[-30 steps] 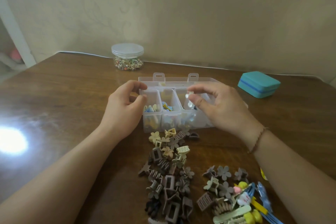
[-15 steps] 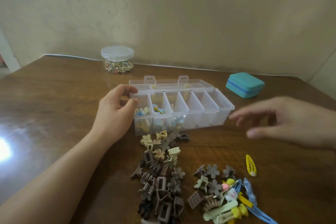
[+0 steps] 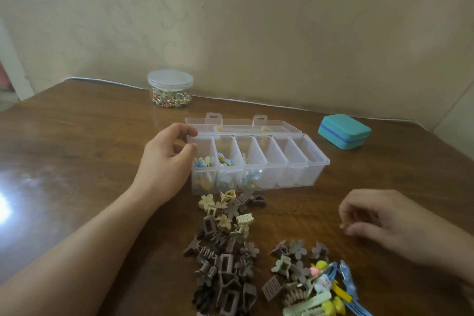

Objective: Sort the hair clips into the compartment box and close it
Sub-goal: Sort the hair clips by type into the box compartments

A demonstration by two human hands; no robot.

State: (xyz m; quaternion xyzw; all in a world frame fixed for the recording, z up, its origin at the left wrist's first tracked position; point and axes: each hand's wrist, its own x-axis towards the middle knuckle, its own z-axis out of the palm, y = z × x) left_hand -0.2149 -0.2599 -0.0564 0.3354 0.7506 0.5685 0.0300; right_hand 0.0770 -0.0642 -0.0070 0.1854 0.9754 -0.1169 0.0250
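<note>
On the wooden table (image 3: 77,151), your left hand (image 3: 164,161) grips the left end wall of the clear compartment box (image 3: 259,159), thumb and fingers curled round its corner. Its lid (image 3: 241,123) lies open behind it. Clips fill the three leftmost compartments; the three on the right hold nothing visible. Your right hand (image 3: 389,223) hovers low over the table right of the brown clip pile (image 3: 225,249), fingers curled; whether they pinch anything cannot be told. Near you lies the mixed coloured clip pile (image 3: 313,282).
</note>
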